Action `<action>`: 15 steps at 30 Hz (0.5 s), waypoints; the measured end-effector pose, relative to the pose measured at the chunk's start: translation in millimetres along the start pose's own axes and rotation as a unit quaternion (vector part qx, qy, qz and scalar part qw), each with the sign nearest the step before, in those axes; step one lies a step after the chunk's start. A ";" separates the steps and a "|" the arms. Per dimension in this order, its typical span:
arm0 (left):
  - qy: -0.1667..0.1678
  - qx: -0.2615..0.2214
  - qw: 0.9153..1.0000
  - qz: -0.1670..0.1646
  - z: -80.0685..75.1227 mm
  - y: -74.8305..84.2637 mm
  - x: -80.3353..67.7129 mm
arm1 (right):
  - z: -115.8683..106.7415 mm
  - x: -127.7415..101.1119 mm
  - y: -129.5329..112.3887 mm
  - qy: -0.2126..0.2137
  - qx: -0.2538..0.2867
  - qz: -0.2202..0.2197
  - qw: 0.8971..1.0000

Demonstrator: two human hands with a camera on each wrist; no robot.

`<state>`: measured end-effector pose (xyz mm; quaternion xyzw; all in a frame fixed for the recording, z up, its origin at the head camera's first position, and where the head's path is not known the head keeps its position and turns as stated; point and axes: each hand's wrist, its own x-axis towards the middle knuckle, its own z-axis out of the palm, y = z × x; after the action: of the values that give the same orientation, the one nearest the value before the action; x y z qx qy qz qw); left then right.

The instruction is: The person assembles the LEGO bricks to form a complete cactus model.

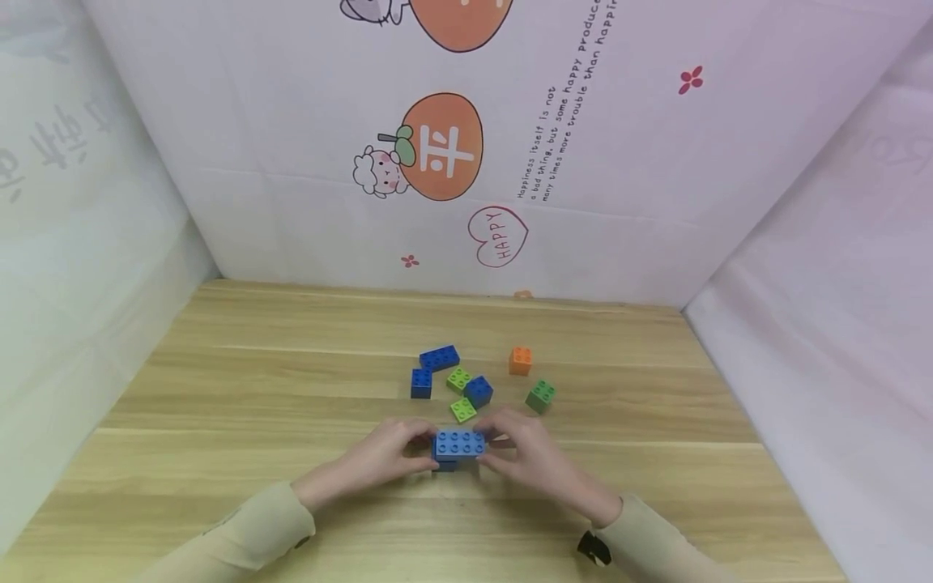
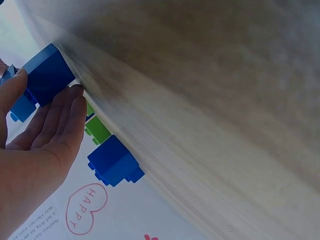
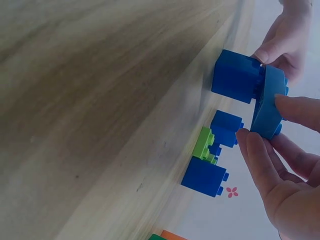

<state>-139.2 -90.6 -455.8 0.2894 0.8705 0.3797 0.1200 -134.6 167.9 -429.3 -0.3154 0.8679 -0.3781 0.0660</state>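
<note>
we had left hand (image 1: 386, 457) and right hand (image 1: 526, 457) both pinching light blue plate (image 1: 459, 444), sat on dark blue brick (image 3: 235, 76), loose bricks (image 1: 466, 385) just behind.

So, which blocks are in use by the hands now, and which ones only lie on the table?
In use:
- light blue plate, held by left hand and right hand
- dark blue block under it

Lying about:
- three dark blue blocks
- two lime plates
- orange block
- green block
</note>
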 end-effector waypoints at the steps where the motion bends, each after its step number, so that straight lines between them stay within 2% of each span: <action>1: 0.001 -0.001 1.000 0.000 -0.1 0.1 -0.1 | 0.3 0.1 -0.1 0.000 0.001 0.002 1.000; 15: 0.003 0.003 1.000 -0.001 1.3 -1.3 -0.3 | 0.8 1.7 -1.4 -0.008 -0.006 0.003 1.000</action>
<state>-139.0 -90.7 -457.6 0.2876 0.8721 0.3783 0.1169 -135.0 165.7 -428.7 -0.3163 0.8707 -0.3698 0.0718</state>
